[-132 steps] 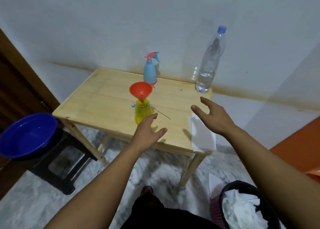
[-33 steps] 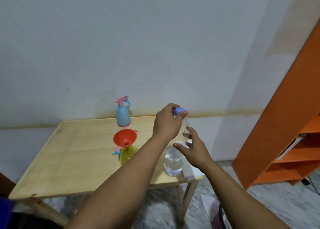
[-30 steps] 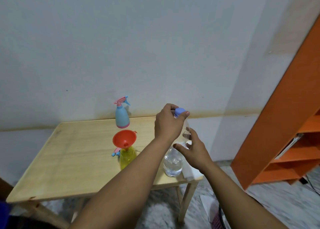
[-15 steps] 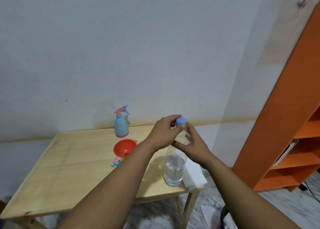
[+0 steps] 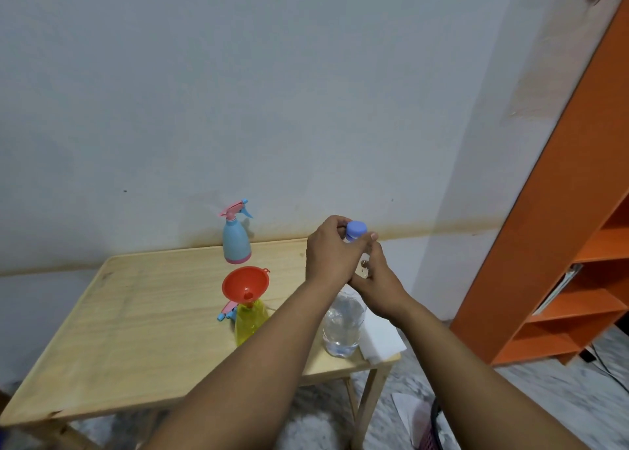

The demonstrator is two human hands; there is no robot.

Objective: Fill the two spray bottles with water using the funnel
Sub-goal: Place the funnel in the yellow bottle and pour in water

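Note:
A clear water bottle (image 5: 343, 327) with a little water stands near the table's right front corner. My left hand (image 5: 330, 250) pinches its blue cap (image 5: 356, 229) between fingers and thumb. My right hand (image 5: 376, 284) grips the bottle's upper body just below. A yellow spray bottle (image 5: 250, 319) stands mid-table with a red funnel (image 5: 243, 283) in its neck; its pink and blue spray head (image 5: 227, 311) lies beside it. A blue spray bottle (image 5: 236, 238) with a pink trigger head stands at the back by the wall.
The wooden table (image 5: 136, 320) stands against a white wall. A white folded cloth (image 5: 383, 339) lies at its right front corner. An orange shelf unit (image 5: 571, 245) stands to the right. A dark basket rim (image 5: 437, 425) shows on the floor below.
Both hands moved from hovering above the table onto the water bottle, now at the right front corner. Over the last second the left hand keeps pinching the cap; the view tilted up.

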